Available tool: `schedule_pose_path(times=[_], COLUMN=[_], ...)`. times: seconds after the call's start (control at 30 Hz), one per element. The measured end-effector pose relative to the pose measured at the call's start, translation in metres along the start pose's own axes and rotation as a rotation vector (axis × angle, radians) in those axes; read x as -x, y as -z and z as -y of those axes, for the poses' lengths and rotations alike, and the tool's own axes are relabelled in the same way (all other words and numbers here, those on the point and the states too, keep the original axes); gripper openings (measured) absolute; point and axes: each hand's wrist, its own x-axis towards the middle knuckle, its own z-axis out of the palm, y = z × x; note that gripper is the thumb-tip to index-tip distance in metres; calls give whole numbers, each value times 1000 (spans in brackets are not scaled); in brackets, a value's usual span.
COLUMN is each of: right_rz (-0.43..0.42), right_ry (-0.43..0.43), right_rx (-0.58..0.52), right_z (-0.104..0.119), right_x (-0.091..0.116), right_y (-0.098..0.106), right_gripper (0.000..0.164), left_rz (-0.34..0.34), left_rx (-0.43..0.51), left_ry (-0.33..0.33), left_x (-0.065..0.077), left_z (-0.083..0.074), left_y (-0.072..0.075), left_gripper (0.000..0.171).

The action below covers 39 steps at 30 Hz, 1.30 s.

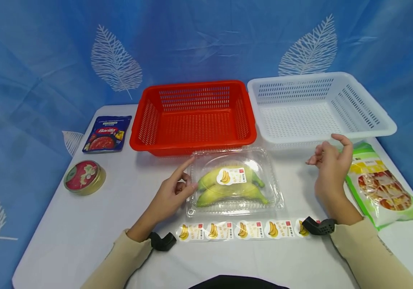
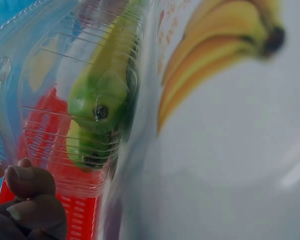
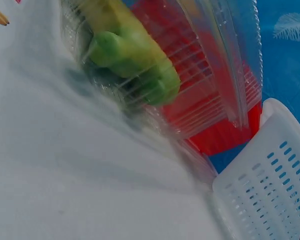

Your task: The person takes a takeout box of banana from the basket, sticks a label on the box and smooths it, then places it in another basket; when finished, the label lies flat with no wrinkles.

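A clear plastic clamshell box (image 1: 271, 180) with bananas (image 1: 224, 194) inside lies in front of the red basket. On its lid is a white banana sticker (image 1: 231, 176). My left hand (image 1: 172, 190) is at the box's left side, index finger extended toward the far corner and thumb against the near part of the side; its other fingers are bent. Some of those fingers (image 2: 35, 195) show beside the clear plastic in the left wrist view. Raised to the right of the box, my right hand (image 1: 333, 170) has loosely bent fingers and holds nothing.
Behind the box stand a red basket (image 1: 193, 150) and a white basket (image 1: 322, 138). A strip of banana stickers (image 1: 242, 230) lies in front. At left are a blue sauce pouch (image 1: 107, 134) and a round tin (image 1: 84, 177); at right, a green-and-white food bag (image 1: 385, 186).
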Motion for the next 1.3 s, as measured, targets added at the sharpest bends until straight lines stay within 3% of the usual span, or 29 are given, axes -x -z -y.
schedule_pose_path(times=[0.2,0.47,0.63,1.0,1.3], right_rz=[-113,-225,-216,-182,-148], right_ry=[75,189,237,226,254], right_rx=[-35,-20,-13,-5,-11], right_z=[-3,-12,-14,-13,-16], right_x=[-24,-43,-44,-44,-45], right_y=[4,8,8,10,12], right_gripper=[29,31,29,31,31], left_rz=[9,55,52,34,49], left_rx=[4,94,120,201,180], left_ry=[-3,24,39,83,52], left_x=[0,2,2,6,10], left_z=[0,-1,-2,-11,-26], left_y=[0,-1,0,-2,-4], left_gripper=[67,68,69,71,73])
